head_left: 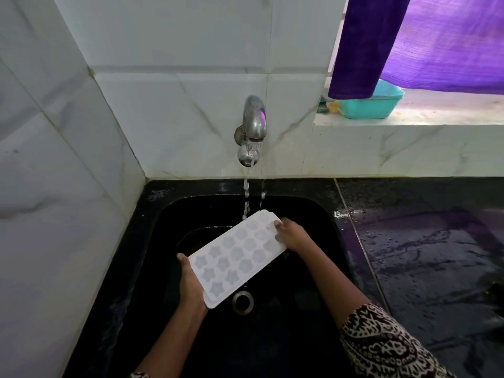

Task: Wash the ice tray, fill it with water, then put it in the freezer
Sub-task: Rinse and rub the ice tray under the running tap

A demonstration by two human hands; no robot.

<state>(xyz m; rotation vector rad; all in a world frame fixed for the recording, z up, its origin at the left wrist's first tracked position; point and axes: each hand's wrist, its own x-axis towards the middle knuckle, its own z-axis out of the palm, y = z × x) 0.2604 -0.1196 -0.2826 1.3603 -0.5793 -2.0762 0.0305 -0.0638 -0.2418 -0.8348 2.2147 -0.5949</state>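
A white plastic ice tray (237, 257) is held above a black sink (152, 214), slanting from near left to far right, with its open side facing up. It is a flat rectangle with rounded corners. Three rows of shallow moulded hollows cover it, star-shaped at the near end and more flower-like toward the far end.

The left hand (191, 285) grips the near short end, with the thumb at the tray's edge and the fingers hidden beneath it. The right hand (290, 234) grips the far right edge, its fingers curled over the rim near the corner. A sleeve (381, 342) of dark fabric with a pale swirling print covers the right upper arm.

A dull metal tap (253, 118) with a curved spout and a round knob juts from the wall, and a thin stream of water (246, 197) falls from it to the tray's far end. The sink is a glossy basin with rounded corners, and a round metal drain (242, 300) sits just beside the tray's near corner.

To the right, the black polished stone desk (422, 241) is wet, with streaks and drops across it. The walls (163, 105) are large glossy white tiles with faint grey and brown veining, and they meet in a corner to the left of the sink. On a pale ledge at upper right sits a teal plastic tub (373, 105). A purple cloth (368, 45) hangs down in front of it.
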